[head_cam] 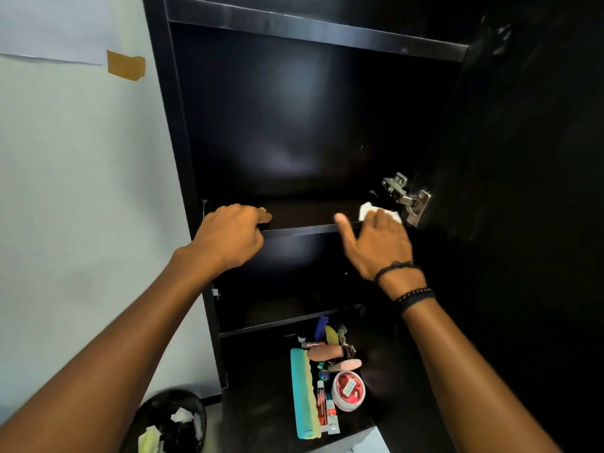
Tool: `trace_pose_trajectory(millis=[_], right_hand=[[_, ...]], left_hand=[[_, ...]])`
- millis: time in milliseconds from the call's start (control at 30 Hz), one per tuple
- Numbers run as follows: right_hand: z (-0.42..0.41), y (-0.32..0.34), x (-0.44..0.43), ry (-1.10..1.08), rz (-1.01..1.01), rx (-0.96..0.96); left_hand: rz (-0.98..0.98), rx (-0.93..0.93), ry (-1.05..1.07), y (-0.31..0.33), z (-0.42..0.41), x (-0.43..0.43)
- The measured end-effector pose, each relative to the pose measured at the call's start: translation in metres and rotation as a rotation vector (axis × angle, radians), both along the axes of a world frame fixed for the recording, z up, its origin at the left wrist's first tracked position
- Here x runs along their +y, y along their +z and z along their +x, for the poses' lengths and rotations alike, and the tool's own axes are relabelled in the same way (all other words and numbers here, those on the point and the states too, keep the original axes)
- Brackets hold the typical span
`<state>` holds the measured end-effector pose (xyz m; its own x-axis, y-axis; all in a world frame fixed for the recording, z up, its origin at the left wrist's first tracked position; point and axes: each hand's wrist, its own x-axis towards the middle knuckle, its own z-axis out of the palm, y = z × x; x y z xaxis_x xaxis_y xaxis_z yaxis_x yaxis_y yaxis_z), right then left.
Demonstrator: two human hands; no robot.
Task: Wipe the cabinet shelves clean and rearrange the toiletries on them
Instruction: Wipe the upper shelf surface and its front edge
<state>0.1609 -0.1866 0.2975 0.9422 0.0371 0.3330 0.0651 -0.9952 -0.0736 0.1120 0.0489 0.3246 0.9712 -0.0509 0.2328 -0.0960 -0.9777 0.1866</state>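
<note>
Item: middle shelf (304, 220), bare and dark. White tissue (366, 210) lies at its right end, near the door hinge (407, 199).

My right hand (379, 243) lies palm-down on the tissue, thumb splayed, pressing it to the board. My left hand (232, 230) curls its fingers over the shelf's front edge.

Toiletries (327, 377): all heaped on the lowest surface, well below. Tubes, a red-lidded tub, a teal case.

Status, as I judge it: shelves emptied, wiping under way at this level, restocking entirely outstanding.

Bin (170, 420) on the floor, holding crumpled waste.

Dark shelf (304, 220): white cloth (367, 209) at right end.
</note>
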Motion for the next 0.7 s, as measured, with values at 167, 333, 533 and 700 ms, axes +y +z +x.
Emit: trace_pose_trajectory(millis=[167, 333, 533, 700], right_hand=[[0.059, 0.022, 0.003, 0.068, 0.123, 0.225], [0.068, 0.03, 0.041, 0.155, 0.169, 0.241], [0.012, 0.023, 0.147, 0.701, 0.194, 0.227], [-0.006, 0.023, 0.183, 0.822, 0.186, 0.225]], left_hand=[[0.317, -0.044, 0.014, 0.011, -0.012, 0.003], [0.627, -0.161, 0.002, 0.028, -0.041, 0.018], [0.731, -0.226, 0.059, 0.044, -0.066, 0.04], [0.705, -0.201, 0.053, 0.047, -0.068, 0.046]])
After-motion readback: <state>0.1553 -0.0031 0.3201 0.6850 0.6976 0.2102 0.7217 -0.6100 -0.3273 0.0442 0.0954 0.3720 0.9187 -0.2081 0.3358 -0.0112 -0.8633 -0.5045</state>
